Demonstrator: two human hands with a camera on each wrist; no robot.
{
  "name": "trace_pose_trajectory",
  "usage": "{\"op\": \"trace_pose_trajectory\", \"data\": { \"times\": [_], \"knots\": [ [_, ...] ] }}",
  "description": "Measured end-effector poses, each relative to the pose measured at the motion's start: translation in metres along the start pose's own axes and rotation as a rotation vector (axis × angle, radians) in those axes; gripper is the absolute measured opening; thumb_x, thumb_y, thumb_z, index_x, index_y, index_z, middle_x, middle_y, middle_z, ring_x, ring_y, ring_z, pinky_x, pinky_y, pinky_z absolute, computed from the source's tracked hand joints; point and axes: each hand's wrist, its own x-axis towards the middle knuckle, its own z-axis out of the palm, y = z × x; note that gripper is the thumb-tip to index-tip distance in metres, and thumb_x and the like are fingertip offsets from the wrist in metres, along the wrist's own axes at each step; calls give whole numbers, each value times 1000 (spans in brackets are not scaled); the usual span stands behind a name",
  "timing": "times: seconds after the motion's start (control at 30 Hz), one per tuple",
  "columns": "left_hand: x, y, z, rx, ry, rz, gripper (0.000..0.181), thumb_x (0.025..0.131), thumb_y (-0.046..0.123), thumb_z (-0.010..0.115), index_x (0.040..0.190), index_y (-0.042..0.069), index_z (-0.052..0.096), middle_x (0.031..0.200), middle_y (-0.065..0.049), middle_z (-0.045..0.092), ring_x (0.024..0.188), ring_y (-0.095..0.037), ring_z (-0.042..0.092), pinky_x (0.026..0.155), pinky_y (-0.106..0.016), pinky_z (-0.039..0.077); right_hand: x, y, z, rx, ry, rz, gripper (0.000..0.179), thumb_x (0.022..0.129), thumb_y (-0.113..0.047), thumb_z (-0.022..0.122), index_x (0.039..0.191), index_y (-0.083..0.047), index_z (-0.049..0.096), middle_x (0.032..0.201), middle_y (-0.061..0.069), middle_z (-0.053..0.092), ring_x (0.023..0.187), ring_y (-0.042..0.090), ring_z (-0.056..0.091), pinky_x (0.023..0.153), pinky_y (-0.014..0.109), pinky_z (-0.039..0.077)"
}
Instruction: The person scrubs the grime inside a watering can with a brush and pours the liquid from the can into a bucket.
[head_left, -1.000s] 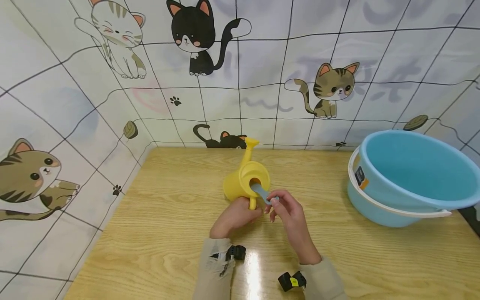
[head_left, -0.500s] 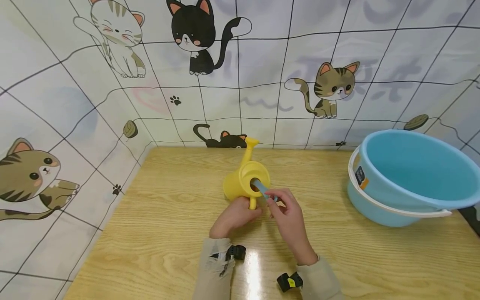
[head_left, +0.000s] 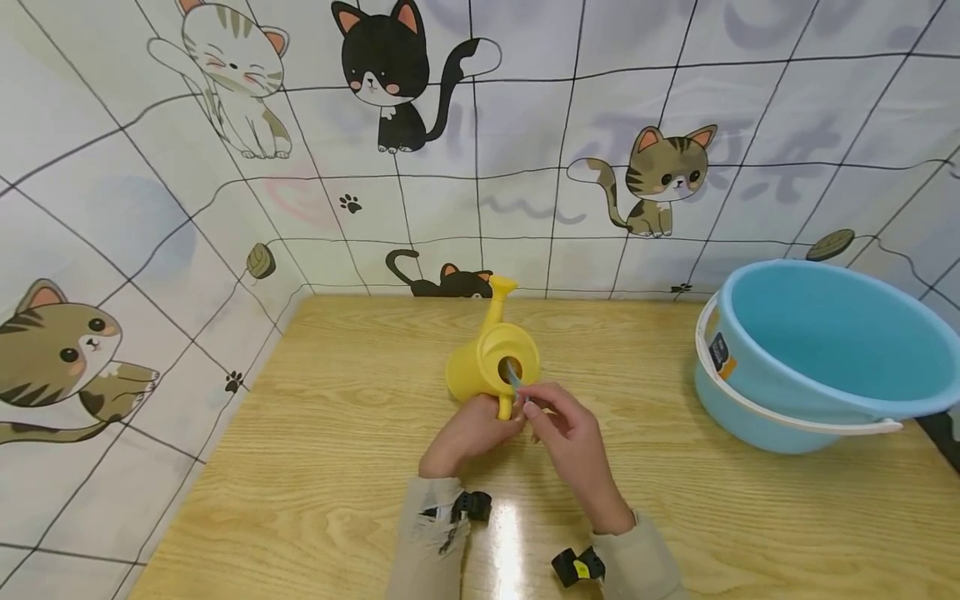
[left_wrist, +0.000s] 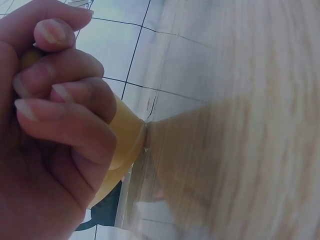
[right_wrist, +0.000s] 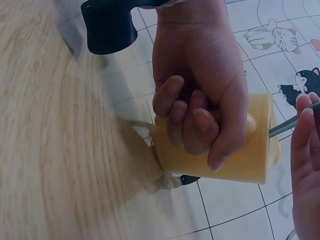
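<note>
A yellow watering can (head_left: 467, 372) stands on the wooden table, its spout toward the back wall and its round opening facing up toward me. My left hand (head_left: 474, 433) grips the can's handle (head_left: 506, 407); in the left wrist view the fingers (left_wrist: 75, 125) are curled. Between thumb and fingers, my right hand (head_left: 573, 437) pinches a slim blue-grey tool (head_left: 513, 377) slanting into the opening. The tool's lower end is hidden inside the can, so I cannot tell its kind. The right wrist view shows its thin shaft (right_wrist: 284, 127) at the can's rim.
A large light-blue bucket (head_left: 765, 417) with a white handle (head_left: 795, 417) stands at the right of the table (head_left: 322, 467). Cat-print sheeting (head_left: 525, 192) covers the walls behind and to the left. Each wrist carries a small black camera (head_left: 472, 506).
My right hand has moved slightly left, turning the tool so that it looks thinner and steeper in the opening. The left hand and the watering can have stayed in place.
</note>
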Motion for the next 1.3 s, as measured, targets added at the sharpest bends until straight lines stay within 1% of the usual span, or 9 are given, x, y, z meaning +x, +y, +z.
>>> {"op": "trace_pose_trajectory", "data": {
  "times": [0.1, 0.3, 0.47, 0.63, 0.8, 1.03, 1.1, 1.17, 1.3],
  "knots": [
    [0, 0, 0, 29, 6, 16, 24, 83, 33, 57, 67, 16, 56, 50, 3, 47, 46, -11, 47, 50, -25, 40, 0, -4, 2, -28, -8, -13, 20, 88, 1, 51, 106, 6, 57, 96, 15, 57, 73, 16, 52, 54, 28, 46],
    [1, -1, -1, 106, 24, 62, 17, 84, 27, 57, 71, 16, 57, 51, 5, 48, 46, -9, 46, 48, -23, 39, -1, -6, 5, -87, -28, -10, 20, 86, -6, 56, 105, -1, 61, 98, 7, 59, 84, 16, 55, 64, 28, 48],
    [1, -1, -1, 68, 12, 45, 19, 84, 29, 57, 70, 15, 58, 52, 5, 49, 48, -9, 47, 50, -24, 40, -2, 14, 3, -132, 13, 30, 25, 85, -19, 59, 109, -13, 62, 100, -3, 61, 84, 13, 56, 66, 27, 48],
    [1, -1, 0, 12, -5, 20, 24, 83, 34, 58, 68, 16, 58, 52, 3, 49, 48, -11, 48, 52, -25, 40, -2, 31, -3, -154, 54, 51, 21, 84, -26, 61, 105, -23, 64, 102, -7, 61, 86, 13, 56, 66, 27, 47],
    [0, 0, -1, 0, -7, 42, 24, 84, 35, 57, 70, 17, 58, 51, 3, 48, 47, -12, 47, 52, -26, 40, 0, 33, -5, -148, 57, 60, 17, 84, -23, 62, 100, -23, 66, 101, -7, 61, 90, 12, 55, 67, 27, 47],
    [1, 2, 0, 2, -7, 43, 23, 83, 28, 57, 64, 15, 56, 49, 3, 48, 44, -12, 45, 48, -25, 38, 1, 11, -3, -168, 95, 127, 17, 83, -21, 62, 98, -15, 67, 100, -5, 62, 83, 12, 54, 62, 26, 46],
    [1, 1, 0, 0, -7, 39, 22, 83, 28, 57, 64, 15, 57, 49, 3, 48, 44, -12, 44, 47, -25, 37, 1, 9, -3, -172, 99, 133, 17, 83, -23, 62, 97, -15, 67, 98, -5, 62, 81, 12, 54, 62, 27, 46],
    [1, 1, 0, -6, -6, 37, 22, 83, 29, 58, 65, 15, 57, 49, 3, 47, 44, -12, 44, 47, -25, 37, 1, 11, -3, -166, 100, 135, 16, 83, -24, 63, 96, -15, 67, 95, -5, 63, 80, 13, 55, 63, 29, 46],
    [1, -1, 0, 1, -4, 40, 23, 84, 34, 57, 69, 16, 58, 50, 3, 48, 45, -11, 46, 49, -25, 39, 1, 25, -4, -155, 87, 115, 14, 82, -26, 63, 94, -20, 66, 92, -6, 62, 80, 12, 56, 64, 31, 48]
  ]
}}
